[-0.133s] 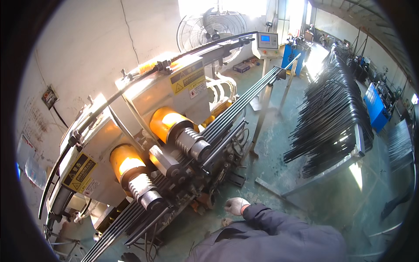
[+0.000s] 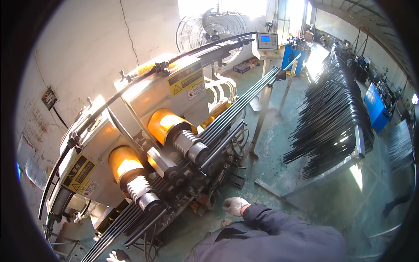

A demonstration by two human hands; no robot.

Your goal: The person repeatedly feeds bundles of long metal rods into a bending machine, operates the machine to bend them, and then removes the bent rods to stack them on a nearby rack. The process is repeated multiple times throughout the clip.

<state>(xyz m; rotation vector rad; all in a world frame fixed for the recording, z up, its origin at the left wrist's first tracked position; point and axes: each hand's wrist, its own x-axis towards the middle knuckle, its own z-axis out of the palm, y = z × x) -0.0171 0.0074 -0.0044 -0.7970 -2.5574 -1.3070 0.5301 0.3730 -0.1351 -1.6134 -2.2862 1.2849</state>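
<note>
My right hand (image 2: pixel 235 206) wears a whitish knit glove, and its fingers are curled in with nothing seen in them. It is beside the near side of a bending machine (image 2: pixel 187 98), apart from it. At the bottom edge my left hand (image 2: pixel 117 256) shows only in part, gloved, fingers stretched out, close to the lower ends of several dark metal rods (image 2: pixel 111 231). These rods run slantwise across the machine, under two ribbed steel spindles with an orange collar (image 2: pixel 124 161) and a second orange collar (image 2: pixel 165 125). The left palm is cut off.
A control box (image 2: pixel 267 42) with a blue screen stands at the far end, near a large fan (image 2: pixel 211 32). To the right, a rack (image 2: pixel 360 142) carries a heap of bent black rods (image 2: pixel 327 109). A metal bar (image 2: pixel 273 188) lies low between rack and machine.
My left hand has come further into view at the bottom edge. The right hand has shifted very slightly left. The rods and machine look the same.
</note>
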